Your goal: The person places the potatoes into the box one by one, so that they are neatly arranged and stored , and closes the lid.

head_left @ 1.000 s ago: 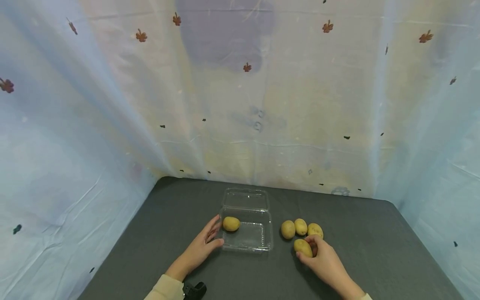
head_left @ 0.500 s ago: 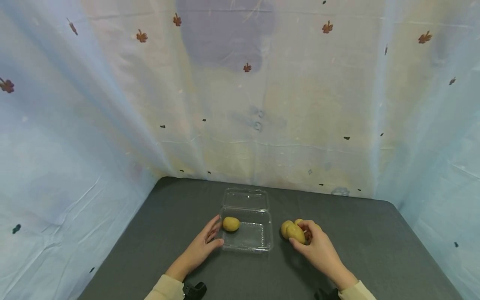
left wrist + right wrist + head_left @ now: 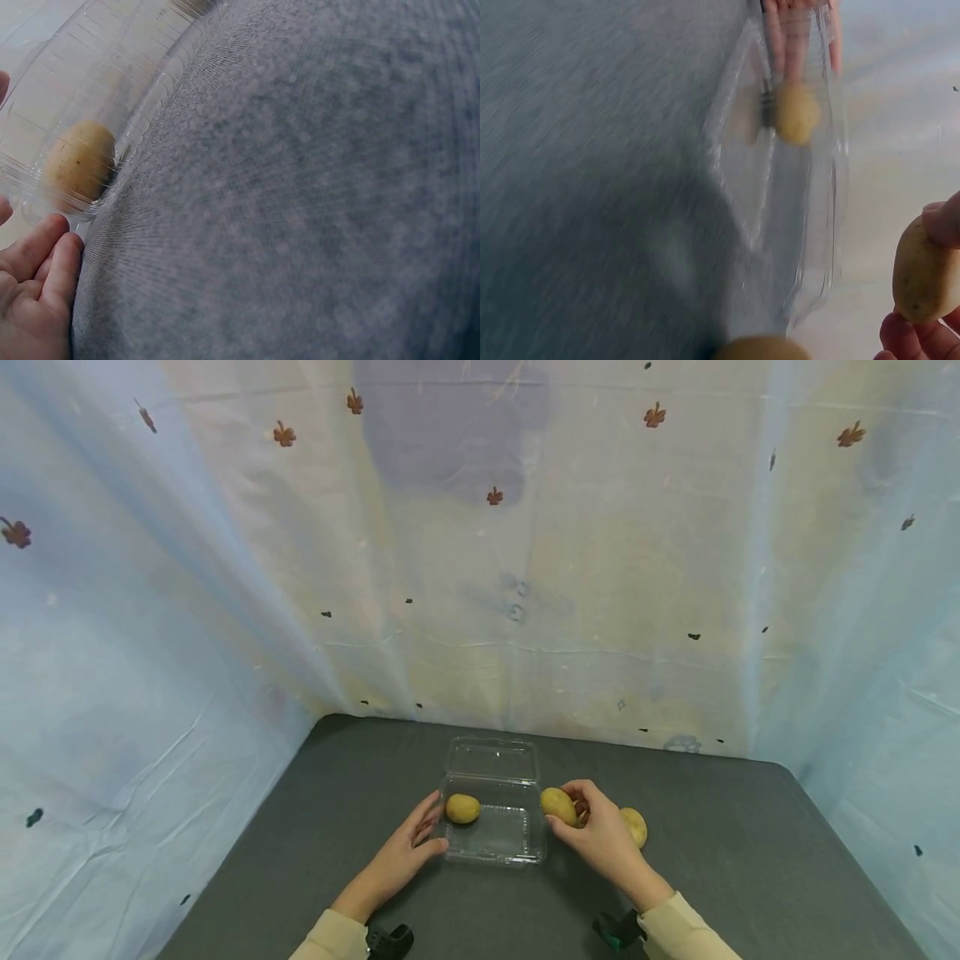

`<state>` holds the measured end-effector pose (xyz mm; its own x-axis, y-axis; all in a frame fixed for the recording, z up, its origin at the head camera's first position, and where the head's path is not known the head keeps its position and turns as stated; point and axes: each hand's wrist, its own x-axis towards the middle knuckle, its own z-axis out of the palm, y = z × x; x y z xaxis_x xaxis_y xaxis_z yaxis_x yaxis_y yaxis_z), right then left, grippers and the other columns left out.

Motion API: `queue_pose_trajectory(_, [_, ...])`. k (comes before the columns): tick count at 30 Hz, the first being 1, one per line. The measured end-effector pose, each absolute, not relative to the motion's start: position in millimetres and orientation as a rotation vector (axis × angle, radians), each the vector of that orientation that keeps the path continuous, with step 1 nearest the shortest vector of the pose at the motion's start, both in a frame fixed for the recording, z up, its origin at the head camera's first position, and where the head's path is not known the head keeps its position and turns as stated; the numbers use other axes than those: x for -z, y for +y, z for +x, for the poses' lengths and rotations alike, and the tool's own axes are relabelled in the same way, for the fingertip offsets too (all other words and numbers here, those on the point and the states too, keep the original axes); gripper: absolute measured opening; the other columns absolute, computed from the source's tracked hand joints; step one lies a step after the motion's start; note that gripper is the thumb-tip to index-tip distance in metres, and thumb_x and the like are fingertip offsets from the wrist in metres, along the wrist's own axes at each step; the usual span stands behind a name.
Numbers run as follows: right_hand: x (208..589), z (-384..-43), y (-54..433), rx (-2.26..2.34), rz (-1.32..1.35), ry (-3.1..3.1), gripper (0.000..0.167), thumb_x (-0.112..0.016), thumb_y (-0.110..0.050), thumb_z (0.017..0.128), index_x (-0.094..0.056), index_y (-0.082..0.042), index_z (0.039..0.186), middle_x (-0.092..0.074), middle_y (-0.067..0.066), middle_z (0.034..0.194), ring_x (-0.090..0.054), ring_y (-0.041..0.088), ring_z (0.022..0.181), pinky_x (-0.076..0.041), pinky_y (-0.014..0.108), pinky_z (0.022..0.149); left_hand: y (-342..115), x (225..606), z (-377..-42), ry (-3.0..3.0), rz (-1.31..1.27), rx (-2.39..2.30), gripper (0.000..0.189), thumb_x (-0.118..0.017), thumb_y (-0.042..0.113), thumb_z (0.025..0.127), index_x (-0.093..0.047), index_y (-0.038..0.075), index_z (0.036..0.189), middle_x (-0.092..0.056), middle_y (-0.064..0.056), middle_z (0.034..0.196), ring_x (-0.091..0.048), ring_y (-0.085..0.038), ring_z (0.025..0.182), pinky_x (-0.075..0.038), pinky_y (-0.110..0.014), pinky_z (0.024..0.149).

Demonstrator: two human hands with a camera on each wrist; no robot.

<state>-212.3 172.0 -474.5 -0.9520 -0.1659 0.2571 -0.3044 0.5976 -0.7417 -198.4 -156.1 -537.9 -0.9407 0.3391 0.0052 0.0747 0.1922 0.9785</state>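
Note:
My right hand pinches a yellow potato between thumb and fingers, at the right rim of a clear plastic clamshell box. In the right wrist view the held potato is at the right edge, higher than the box. One potato lies inside the box at its left end. My left hand rests at the box's left side, fingers extended and thumb by the front corner. The left wrist view shows its fingers close against the box's end wall, by the potato inside.
Another potato lies on the dark grey table beyond the right hand, which hides others of the group. The box's lid is folded back towards the rear. A printed curtain encloses the table's back and sides.
My right hand has carried the potato leftward and away from me, over the other potatoes, to the box's right rim. The left hand and the box have stayed in place.

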Motion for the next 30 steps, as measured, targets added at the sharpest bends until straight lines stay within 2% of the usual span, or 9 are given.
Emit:
queue_pose_trajectory(11, [482.8,-226.2,136.1,-1.283,0.531,-2.678,0.042,-0.077,-0.032,0.084,-0.058,-0.024,0.120,-0.058,-0.010,0.105,-0.055,0.013,0.085,-0.050,0.027,0.069,-156.0,537.9,-198.7,2.247,0.399,-1.834,0.074,-0.059,0.025,0.098,-0.014,0.025,0.156,-0.024,-0.018,0.156,-0.023,-0.034,0.143,-0.020,-0.053,0.114])
queue_pose_trajectory(17, [488.5,-230.6,123.9,-1.286,0.612,-2.697,0.043,-0.075,-0.030,0.086,-0.057,-0.020,0.123,-0.058,-0.008,0.109,-0.055,0.014,0.086,-0.051,0.027,0.066,-156.9,539.8,-199.2,2.240,0.403,-1.835,0.074,-0.060,0.024,0.097,-0.015,0.025,0.156,-0.025,-0.018,0.156,-0.023,-0.033,0.143,-0.020,-0.052,0.115])
queue_pose_trajectory(25, [493.0,-239.1,112.0,-1.085,0.658,-2.772,0.044,-0.076,-0.029,0.085,-0.057,-0.017,0.123,-0.061,-0.005,0.110,-0.057,0.009,0.089,-0.052,0.028,0.071,-157.0,541.0,-199.9,2.249,0.394,-1.835,0.074,-0.060,0.024,0.097,-0.016,0.026,0.156,-0.026,-0.016,0.155,-0.024,-0.030,0.143,-0.021,-0.050,0.115])
queue_pose_trajectory(30, [493.0,-243.4,104.3,-0.906,0.685,-2.821,0.041,-0.078,-0.031,0.083,-0.060,-0.017,0.117,-0.064,-0.006,0.103,-0.058,0.008,0.085,-0.047,0.041,0.085,-156.2,541.6,-199.9,2.241,0.393,-1.841,0.073,-0.060,0.025,0.097,-0.015,0.027,0.156,-0.025,-0.016,0.156,-0.024,-0.031,0.143,-0.021,-0.051,0.115])
